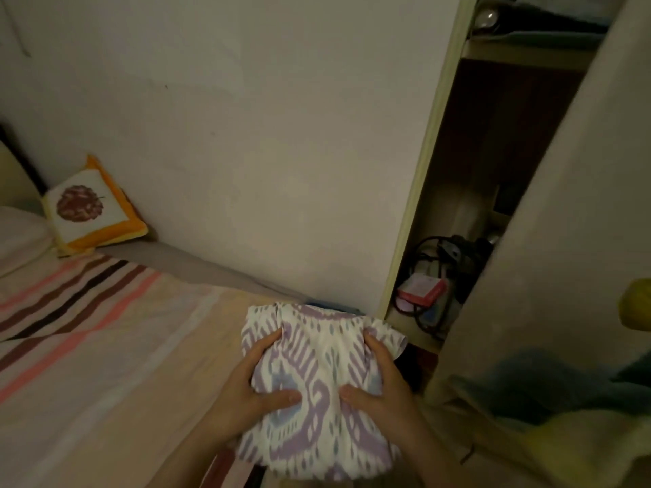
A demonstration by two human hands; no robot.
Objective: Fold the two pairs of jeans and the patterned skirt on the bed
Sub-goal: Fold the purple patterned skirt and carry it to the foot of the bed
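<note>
The patterned skirt [317, 378], white with purple and pale blue marks, is folded into a compact bundle held above the bed's right edge. My left hand [252, 385] grips its left side, thumb on top and fingers wrapped round the edge. My right hand [378, 382] grips the right side the same way. A thin strip of blue fabric [334, 306] shows just behind the skirt; I cannot tell whether it is jeans. No jeans are plainly in view.
The bed [105, 346] has a striped pink and brown sheet. A pillow [17, 237] and an orange-edged cushion [91, 206] lie at its head. An open wardrobe [458, 241] at right holds cables and a red box [422, 290]; its door [563, 241] stands ajar.
</note>
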